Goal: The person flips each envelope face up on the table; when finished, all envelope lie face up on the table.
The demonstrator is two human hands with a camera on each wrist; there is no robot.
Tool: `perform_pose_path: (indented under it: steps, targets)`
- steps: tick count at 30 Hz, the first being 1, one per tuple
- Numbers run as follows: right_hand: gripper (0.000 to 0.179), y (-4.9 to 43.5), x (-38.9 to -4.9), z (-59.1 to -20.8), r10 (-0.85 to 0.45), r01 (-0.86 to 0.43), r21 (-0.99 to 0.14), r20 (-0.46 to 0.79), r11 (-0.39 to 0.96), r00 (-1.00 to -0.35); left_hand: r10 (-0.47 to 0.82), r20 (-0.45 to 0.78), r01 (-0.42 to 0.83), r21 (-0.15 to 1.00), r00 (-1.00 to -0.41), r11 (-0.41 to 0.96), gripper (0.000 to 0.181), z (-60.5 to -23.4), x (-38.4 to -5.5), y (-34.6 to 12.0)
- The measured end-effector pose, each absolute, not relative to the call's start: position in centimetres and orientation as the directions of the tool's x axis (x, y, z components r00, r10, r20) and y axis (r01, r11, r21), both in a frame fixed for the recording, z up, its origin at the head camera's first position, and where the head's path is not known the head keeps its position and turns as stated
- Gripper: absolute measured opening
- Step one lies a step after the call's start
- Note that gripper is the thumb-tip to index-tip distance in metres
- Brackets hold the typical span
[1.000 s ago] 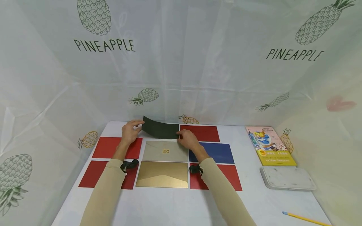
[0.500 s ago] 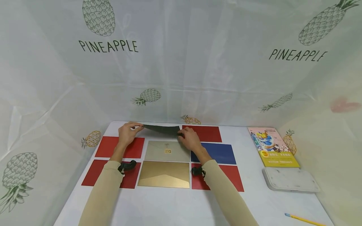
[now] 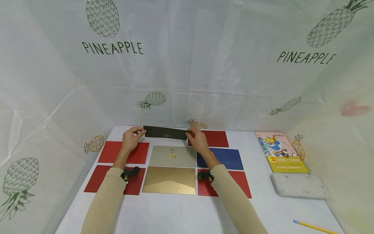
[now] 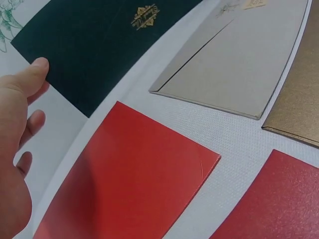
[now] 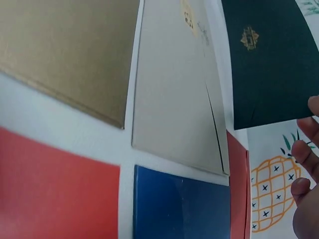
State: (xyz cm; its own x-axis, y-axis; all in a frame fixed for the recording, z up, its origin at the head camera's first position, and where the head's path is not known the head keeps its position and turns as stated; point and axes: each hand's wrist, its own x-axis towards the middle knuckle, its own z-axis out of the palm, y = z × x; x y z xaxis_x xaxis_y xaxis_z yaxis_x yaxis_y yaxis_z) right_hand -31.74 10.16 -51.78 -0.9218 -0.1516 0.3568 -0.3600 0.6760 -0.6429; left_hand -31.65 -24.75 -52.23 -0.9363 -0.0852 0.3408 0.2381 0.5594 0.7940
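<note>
A white surface (image 3: 163, 211) carries a shiny gold paper envelope (image 3: 168, 181) in the middle, a pale grey paper envelope (image 3: 173, 156) just beyond it, and four red paper envelopes (image 3: 122, 154) and a blue paper envelope (image 3: 226, 159) to left and right, while a dark green paper envelope (image 3: 165, 132) is held up, tilted, at the far side. A pink-and-yellow book (image 3: 281, 152) and a pale, rounded case (image 3: 299, 186) lie at right. The left hand (image 3: 130, 139) and right hand (image 3: 199, 140) pinch the green envelope's left and right ends between thumb and fingers, and a yellow pencil (image 3: 312, 226) lies near right.
</note>
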Motion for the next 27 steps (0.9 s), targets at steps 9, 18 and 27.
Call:
perform_pose_path:
  steps: [9,18,27]
  targets:
    - [0.028,9.7,-31.7,-51.7,-0.129,-0.302,-0.673,0.295,0.675,-0.947,-0.073,0.289,0.194,0.79,-0.955,0.581,0.026,-52.8,-31.6,-24.7]
    - [0.028,9.3,-32.0,-52.6,-0.095,-0.245,-0.679,0.251,0.692,-0.963,-0.082,0.262,0.145,0.741,-0.962,0.656,0.023,-53.4,-31.6,-24.4]
    - [0.023,9.0,-32.1,-52.9,-0.068,-0.246,-0.67,0.281,0.701,-0.957,-0.124,0.258,0.094,0.692,-0.958,0.716,0.021,-53.8,-31.8,-24.0]
